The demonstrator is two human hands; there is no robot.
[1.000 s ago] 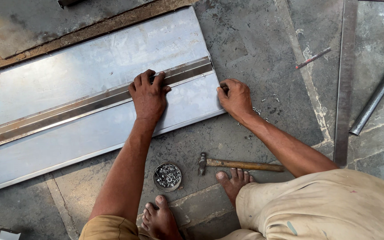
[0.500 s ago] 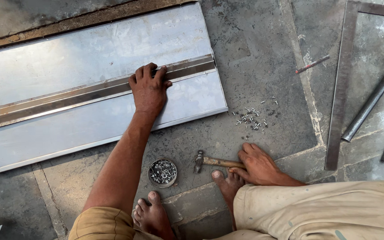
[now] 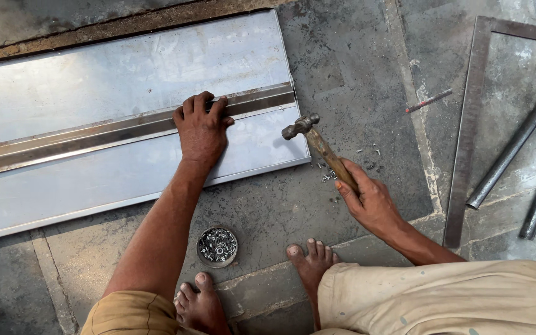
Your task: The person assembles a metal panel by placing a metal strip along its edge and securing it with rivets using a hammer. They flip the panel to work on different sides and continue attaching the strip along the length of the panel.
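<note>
My left hand (image 3: 201,127) presses flat on a long metal strip (image 3: 94,136) that lies along the middle of a large shiny metal sheet (image 3: 113,68) on the stone floor. My right hand (image 3: 370,198) grips the wooden handle of a ball-peen hammer (image 3: 317,146), held above the floor. The hammer's steel head hovers near the sheet's right end, close to the strip's tip. Small loose rivets (image 3: 330,174) lie scattered on the floor under the hammer.
A round tin of small rivets (image 3: 216,245) sits on the floor between my bare feet (image 3: 308,263). A large steel square (image 3: 466,124) and two metal rods (image 3: 516,142) lie at the right. A thin nail-like pin (image 3: 428,101) rests near the square.
My right hand left the sheet's corner, took the hammer off the floor, and raised it toward the sheet's right end. My left hand stayed on the strip.
</note>
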